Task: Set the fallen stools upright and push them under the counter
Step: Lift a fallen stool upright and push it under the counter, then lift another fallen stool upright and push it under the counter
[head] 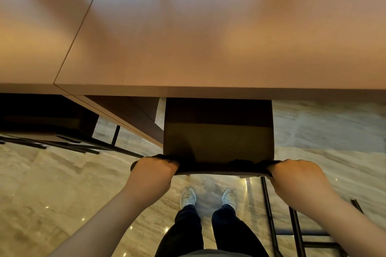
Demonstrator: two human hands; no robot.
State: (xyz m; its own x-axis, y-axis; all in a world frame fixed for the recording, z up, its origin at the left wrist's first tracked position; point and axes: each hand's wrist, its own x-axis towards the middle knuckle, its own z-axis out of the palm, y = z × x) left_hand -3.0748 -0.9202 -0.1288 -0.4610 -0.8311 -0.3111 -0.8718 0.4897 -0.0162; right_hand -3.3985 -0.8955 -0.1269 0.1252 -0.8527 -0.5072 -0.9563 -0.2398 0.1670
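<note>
A dark stool (219,142) stands upright in front of me, its seat partly beneath the edge of the brown wooden counter (208,37). My left hand (154,170) grips the near left corner of its low backrest. My right hand (296,175) grips the near right corner. A second stool (48,123) sits upright at the left, tucked under the counter, with its thin black legs showing on the floor.
Black metal legs of another stool frame (296,227) show at the lower right, close to my right leg. My feet in pale shoes (208,197) stand on the glossy marble floor (52,183) just behind the held stool. A counter support panel (125,119) runs between the two stools.
</note>
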